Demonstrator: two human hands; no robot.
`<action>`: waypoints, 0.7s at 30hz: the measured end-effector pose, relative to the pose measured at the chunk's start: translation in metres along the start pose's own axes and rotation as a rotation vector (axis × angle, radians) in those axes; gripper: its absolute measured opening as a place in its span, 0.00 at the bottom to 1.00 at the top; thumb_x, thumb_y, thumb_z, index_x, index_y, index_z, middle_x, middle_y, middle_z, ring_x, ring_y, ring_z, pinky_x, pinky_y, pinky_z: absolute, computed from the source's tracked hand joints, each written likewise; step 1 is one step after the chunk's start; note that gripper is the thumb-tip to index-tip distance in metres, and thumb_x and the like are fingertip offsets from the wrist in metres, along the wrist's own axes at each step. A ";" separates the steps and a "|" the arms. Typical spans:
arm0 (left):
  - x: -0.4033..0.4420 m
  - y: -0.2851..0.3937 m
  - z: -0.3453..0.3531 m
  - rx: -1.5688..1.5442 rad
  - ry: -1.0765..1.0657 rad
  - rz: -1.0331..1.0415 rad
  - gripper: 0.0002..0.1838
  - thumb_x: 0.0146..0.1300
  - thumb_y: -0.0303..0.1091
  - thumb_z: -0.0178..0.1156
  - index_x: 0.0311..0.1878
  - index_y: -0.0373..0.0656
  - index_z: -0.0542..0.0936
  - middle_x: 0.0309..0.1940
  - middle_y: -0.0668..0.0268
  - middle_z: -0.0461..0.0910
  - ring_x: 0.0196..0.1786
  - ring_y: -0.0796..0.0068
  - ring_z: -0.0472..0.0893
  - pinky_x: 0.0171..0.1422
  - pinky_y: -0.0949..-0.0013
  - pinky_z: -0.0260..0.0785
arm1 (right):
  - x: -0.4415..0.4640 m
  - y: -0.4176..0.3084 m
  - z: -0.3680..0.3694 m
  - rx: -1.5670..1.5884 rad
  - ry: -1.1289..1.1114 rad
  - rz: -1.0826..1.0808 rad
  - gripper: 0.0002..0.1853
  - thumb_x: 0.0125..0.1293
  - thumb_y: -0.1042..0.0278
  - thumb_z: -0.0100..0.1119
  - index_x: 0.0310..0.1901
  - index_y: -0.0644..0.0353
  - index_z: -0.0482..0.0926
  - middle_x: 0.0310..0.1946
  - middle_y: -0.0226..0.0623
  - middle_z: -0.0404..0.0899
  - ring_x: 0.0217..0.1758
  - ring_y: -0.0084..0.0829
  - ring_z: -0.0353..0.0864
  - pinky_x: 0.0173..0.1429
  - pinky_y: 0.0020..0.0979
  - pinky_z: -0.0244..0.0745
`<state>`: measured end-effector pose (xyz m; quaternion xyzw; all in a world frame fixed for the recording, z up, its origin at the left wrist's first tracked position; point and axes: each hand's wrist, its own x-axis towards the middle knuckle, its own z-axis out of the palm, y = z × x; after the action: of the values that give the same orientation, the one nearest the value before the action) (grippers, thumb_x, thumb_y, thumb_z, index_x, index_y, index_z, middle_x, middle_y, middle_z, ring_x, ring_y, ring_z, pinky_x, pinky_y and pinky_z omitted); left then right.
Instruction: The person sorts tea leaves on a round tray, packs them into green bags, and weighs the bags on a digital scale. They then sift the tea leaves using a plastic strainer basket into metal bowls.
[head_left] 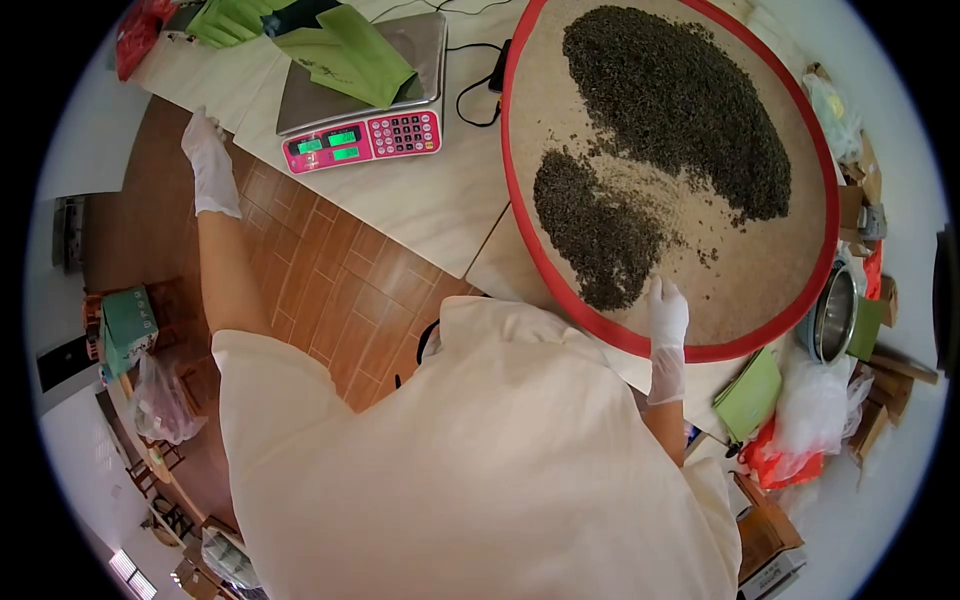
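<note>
My left hand (208,155), in a white glove, reaches out at the table's left edge, to the left of the digital scale (362,125). Its fingers look slightly apart, with nothing visible in them. A green bag (345,55) lies tilted on the scale's metal plate. Also gloved, my right hand (668,315) is over the near rim of a round tray (735,310) edged in red. Its fingers are curled together beside a smaller heap of dark tea leaves (600,230); anything inside them is hidden. Farther back on the tray lies a larger heap of tea leaves (680,100).
More green bags (228,20) and a red plastic bag (140,40) are at the far left. A black cable (470,105) runs between scale and tray. Right of the tray are a metal bowl (833,315), a green packet (750,395) and clear plastic bags (815,405).
</note>
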<state>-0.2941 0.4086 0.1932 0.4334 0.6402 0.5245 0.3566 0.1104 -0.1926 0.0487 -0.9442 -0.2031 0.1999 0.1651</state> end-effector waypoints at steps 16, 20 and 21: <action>0.077 -0.110 0.024 0.147 -0.146 -0.174 0.24 0.61 0.46 0.61 0.51 0.35 0.78 0.29 0.68 0.74 0.27 0.76 0.69 0.36 0.71 0.66 | 0.012 0.052 -0.005 -0.124 0.249 -0.006 0.20 0.67 0.59 0.49 0.58 0.58 0.72 0.55 0.48 0.75 0.58 0.47 0.74 0.60 0.43 0.70; 0.001 -0.125 0.040 0.088 -0.308 -0.146 0.17 0.62 0.41 0.62 0.47 0.38 0.79 0.20 0.77 0.65 0.22 0.84 0.64 0.28 0.75 0.59 | 0.037 0.114 0.003 -0.217 0.494 -0.053 0.24 0.67 0.58 0.49 0.61 0.61 0.68 0.62 0.51 0.68 0.63 0.51 0.67 0.65 0.46 0.64; -0.006 -0.142 0.038 0.090 -0.364 -0.193 0.16 0.62 0.39 0.61 0.47 0.38 0.79 0.24 0.76 0.68 0.26 0.85 0.67 0.31 0.76 0.61 | 0.047 0.124 -0.002 -0.214 0.502 -0.034 0.24 0.67 0.58 0.49 0.61 0.61 0.68 0.62 0.51 0.68 0.63 0.51 0.67 0.65 0.46 0.64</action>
<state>-0.2827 0.4064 0.0467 0.4732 0.6265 0.3721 0.4951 0.1902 -0.2794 -0.0129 -0.9727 -0.1918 -0.0660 0.1130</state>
